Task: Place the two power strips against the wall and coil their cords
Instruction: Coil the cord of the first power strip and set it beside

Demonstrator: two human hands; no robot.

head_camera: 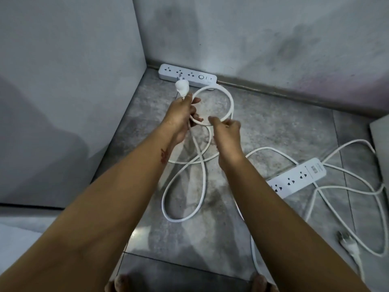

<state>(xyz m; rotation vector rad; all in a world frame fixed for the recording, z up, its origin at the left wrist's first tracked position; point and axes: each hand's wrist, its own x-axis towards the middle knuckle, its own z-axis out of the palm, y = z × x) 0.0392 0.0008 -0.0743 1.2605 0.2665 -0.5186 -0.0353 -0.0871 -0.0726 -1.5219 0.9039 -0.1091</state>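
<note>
One white power strip lies flat against the far wall's skirting, near the corner. Its white cord forms one round loop held above the floor. My left hand grips the loop's left side, with the white plug sticking up above its fingers. My right hand pinches the loop's lower edge. More of this cord trails in loose bends on the floor below my hands. The second power strip lies at an angle on the floor to the right, away from the wall, its cord sprawled around it.
Grey tiled floor meets grey walls at the back and left. The second strip's plug rests at the lower right. A grey panel edge stands at far right. My toes show at the bottom edge.
</note>
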